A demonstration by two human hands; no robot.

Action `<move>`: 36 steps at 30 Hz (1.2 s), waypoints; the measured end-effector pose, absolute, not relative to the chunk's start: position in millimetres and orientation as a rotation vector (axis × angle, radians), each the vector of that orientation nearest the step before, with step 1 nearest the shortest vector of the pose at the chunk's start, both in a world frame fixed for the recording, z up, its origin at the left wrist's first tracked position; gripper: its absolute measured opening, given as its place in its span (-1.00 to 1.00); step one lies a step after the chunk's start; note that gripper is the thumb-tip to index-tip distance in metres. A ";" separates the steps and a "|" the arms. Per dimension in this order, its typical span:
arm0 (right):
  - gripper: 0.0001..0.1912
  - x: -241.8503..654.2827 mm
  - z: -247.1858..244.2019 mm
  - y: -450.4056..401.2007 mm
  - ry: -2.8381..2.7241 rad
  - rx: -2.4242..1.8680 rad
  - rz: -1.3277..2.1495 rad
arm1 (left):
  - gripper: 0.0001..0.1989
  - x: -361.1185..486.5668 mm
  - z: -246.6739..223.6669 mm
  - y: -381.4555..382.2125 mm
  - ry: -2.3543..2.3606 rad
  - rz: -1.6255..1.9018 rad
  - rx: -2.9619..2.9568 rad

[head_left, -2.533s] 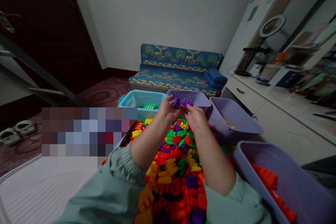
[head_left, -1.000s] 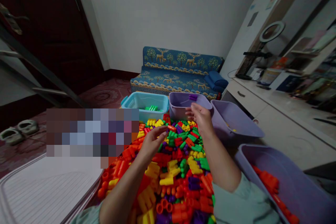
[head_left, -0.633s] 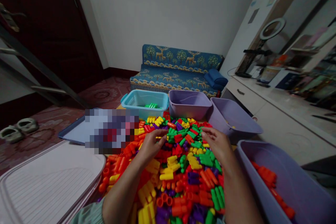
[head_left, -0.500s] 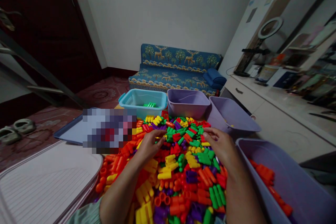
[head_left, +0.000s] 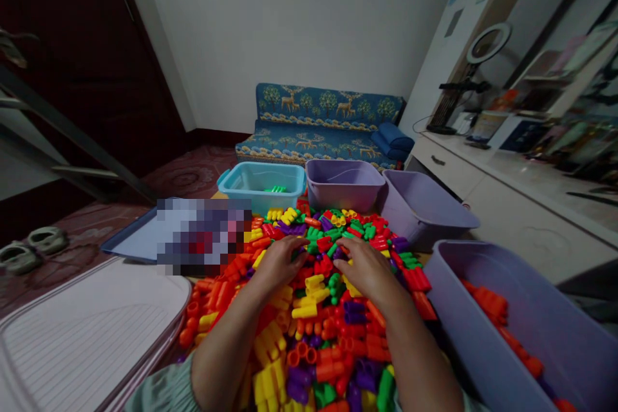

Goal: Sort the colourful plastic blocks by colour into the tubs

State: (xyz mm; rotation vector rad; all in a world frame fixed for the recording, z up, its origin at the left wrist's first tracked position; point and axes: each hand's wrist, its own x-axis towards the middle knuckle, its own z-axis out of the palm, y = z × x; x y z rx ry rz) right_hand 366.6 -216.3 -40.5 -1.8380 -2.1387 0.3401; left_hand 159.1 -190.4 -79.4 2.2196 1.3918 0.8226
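A wide heap of plastic pieces point(head_left: 309, 309) in red, orange, yellow, green and purple spreads out below both hands. Over its left middle is my left hand point(head_left: 284, 262), fingers apart and curved towards the green pieces. Close by on the right, my right hand point(head_left: 363, 264) reaches over the heap with thumb and fingers spread. A small gap with red and green pieces separates the two hands. Neither hand visibly holds a piece.
Behind the heap stand a light blue bin point(head_left: 263, 202) with green pieces and a purple bin point(head_left: 345, 196). Another purple bin point(head_left: 420, 222) is at the right, and a larger one point(head_left: 463, 309) holds orange-red pieces. A pale lid point(head_left: 91, 328) lies left.
My right hand has moved left, closer to my left hand, uncovering pieces at the heap's right side. The view has shifted slightly.
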 end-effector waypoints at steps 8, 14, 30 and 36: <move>-0.36 355.2 -41.9 -221.6 -2.326 -1.621 0.248 | -0.61 160.9 -75.9 -193.8 1.413 0.734 2.274; -0.49 348.1 -33.4 -228.6 -2.367 -1.653 0.259 | -0.66 160.0 -76.7 -193.3 1.395 0.748 2.308; -0.77 346.4 -55.5 -207.0 -2.003 -1.691 0.210 | -0.74 159.9 -76.8 -191.9 1.364 0.753 2.307; -0.45 342.9 -68.5 -207.2 -2.165 -1.476 0.347 | -0.74 161.1 -74.6 -191.5 1.321 0.912 2.259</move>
